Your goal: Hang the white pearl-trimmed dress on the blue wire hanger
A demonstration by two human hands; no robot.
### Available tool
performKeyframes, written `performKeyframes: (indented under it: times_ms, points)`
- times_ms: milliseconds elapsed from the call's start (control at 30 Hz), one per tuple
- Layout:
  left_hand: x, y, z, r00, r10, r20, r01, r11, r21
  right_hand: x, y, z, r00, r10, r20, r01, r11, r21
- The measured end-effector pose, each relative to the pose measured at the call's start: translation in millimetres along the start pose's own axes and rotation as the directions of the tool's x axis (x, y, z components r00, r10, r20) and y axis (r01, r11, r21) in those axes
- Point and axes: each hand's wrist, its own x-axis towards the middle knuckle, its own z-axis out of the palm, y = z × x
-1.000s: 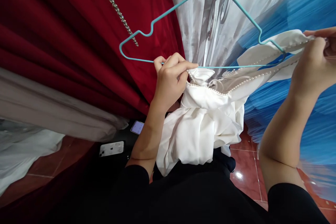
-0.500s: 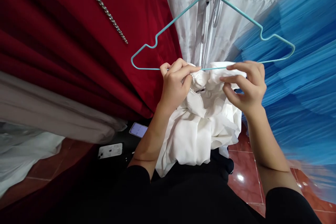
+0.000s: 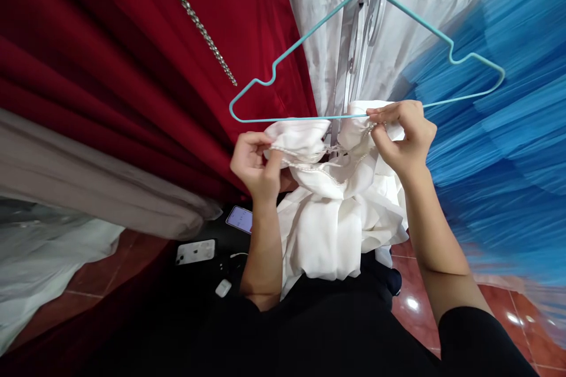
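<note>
A white garment (image 3: 327, 235) with pearl trim along its neckline hangs in front of me, below a light blue hanger (image 3: 305, 119). My left hand (image 3: 259, 168) pinches the garment's left top piece, a little under the hanger's bottom bar. At the bar's right part, my right hand (image 3: 404, 135) pinches the right top piece; its fingertips are at the bar. The right piece's upper edge rises behind the bar, while the left piece lies just below it.
Red fabric (image 3: 212, 29) hangs at the left with a beaded strand (image 3: 194, 17). Blue tulle (image 3: 499, 147) hangs at the right. Two phones, one white (image 3: 195, 252) and one with a lit screen (image 3: 239, 220), and a small white case (image 3: 223, 288) lie at lower left.
My left hand has moved left and down from the hanger bar and spread the left top piece outward. My right hand has shifted slightly left and closed more on the fabric.
</note>
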Motion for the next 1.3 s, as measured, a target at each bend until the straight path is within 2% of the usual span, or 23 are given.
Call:
performKeyframes:
  times_ms: [67, 133, 200, 267, 367, 433, 500, 600, 667, 733, 800, 833, 900, 933, 967, 1000, 1067, 1133, 1200, 1233, 1300]
  points:
    - [1, -19, -17.6, 0.99, -0.124, -0.06, 0.127, 0.991, 0.041, 0, 1, 0, 1.0, 0.021, 0.004, -0.021, 0.999, 0.026]
    - [15, -35, -32.2, 0.981, -0.164, -0.106, 0.171, 0.984, 0.058, -1, 1, -1, 1.0, 0.03, 0.001, -0.03, 0.999, 0.039]
    - [39, -43, -41.4, 0.974, -0.121, -0.194, 0.131, 0.991, 0.037, -2, 0, -4, 1.0, 0.03, 0.004, -0.03, 0.999, 0.034]
    - [68, -38, -43.9, 0.956, -0.017, -0.292, 0.016, 1.0, -0.008, -2, -1, -6, 1.0, 0.027, 0.013, -0.027, 0.999, 0.023]
    - [107, -9, -33.6, 0.969, 0.111, -0.22, -0.124, 0.991, -0.047, -3, -4, -7, 0.999, 0.039, 0.014, -0.039, 0.999, 0.033]
    - [126, 12, -18.4, 0.981, 0.15, -0.124, -0.163, 0.982, -0.1, -2, -7, -7, 0.999, 0.05, 0.006, -0.05, 0.997, 0.054]
    - [140, 20, 0.4, 0.984, 0.167, -0.06, -0.172, 0.982, -0.08, -2, -8, -7, 0.999, 0.047, -0.007, -0.046, 0.996, 0.074]
    - [153, 2, 27.4, 0.986, 0.084, 0.144, -0.082, 0.996, -0.017, -1, -9, -8, 0.999, 0.04, -0.014, -0.039, 0.995, 0.087]
    - [156, -16, 41.4, 0.973, 0.07, 0.219, -0.036, 0.987, -0.155, -1, -9, -9, 0.999, 0.047, -0.003, -0.047, 0.996, 0.081]
    - [151, -21, 51.7, 0.947, 0.219, 0.236, -0.117, 0.918, -0.38, -1, -8, -10, 0.998, 0.055, 0.01, -0.056, 0.996, 0.07]
    - [136, -6, 58.8, 0.9, 0.414, 0.14, -0.298, 0.816, -0.495, -2, -7, -10, 0.998, 0.066, 0.017, -0.067, 0.996, 0.055]
    - [124, 7, 61.4, 0.878, 0.476, 0.052, -0.401, 0.79, -0.464, -3, -7, -10, 0.997, 0.071, 0.017, -0.072, 0.996, 0.045]
    - [93, 37, 65.9, 0.911, 0.413, -0.012, -0.387, 0.843, -0.374, -3, -8, -8, 0.997, 0.072, 0.014, -0.072, 0.997, 0.031]
    - [77, 50, 67.9, 0.914, 0.4, 0.073, -0.361, 0.88, -0.31, -2, -8, -7, 0.998, 0.067, 0.013, -0.067, 0.997, 0.024]
    - [61, 61, 69.9, 0.892, 0.389, 0.228, -0.331, 0.909, -0.255, -2, -9, -7, 0.998, 0.058, 0.011, -0.058, 0.998, 0.015]
    - [46, 69, 71.7, 0.866, 0.338, 0.368, -0.286, 0.939, -0.19, -1, -9, -6, 0.999, 0.045, 0.008, -0.045, 0.999, 0.002]
    - [26, 75, 74.3, 0.805, 0.238, 0.544, -0.254, 0.966, -0.047, -2, -10, -5, 1.0, -0.004, 0.006, 0.004, 0.999, -0.04]
    - [16, 72, 74.6, 0.784, 0.181, 0.593, -0.257, 0.965, 0.046, -5, -10, -6, 0.996, -0.093, -0.008, 0.092, 0.993, -0.076]
    - [16, 68, 72.2, 0.794, 0.164, 0.585, -0.259, 0.963, 0.081, -12, -6, -12, 0.983, -0.146, -0.115, 0.133, 0.985, -0.111]
    - [17, 66, 70.2, 0.801, 0.158, 0.577, -0.253, 0.964, 0.087, -17, -2, -18, 0.968, -0.135, -0.213, 0.108, 0.985, -0.135]
    - [21, 66, 65.6, 0.809, 0.149, 0.569, -0.242, 0.966, 0.091, -28, 12, -34, 0.899, -0.032, -0.438, -0.047, 0.984, -0.169]
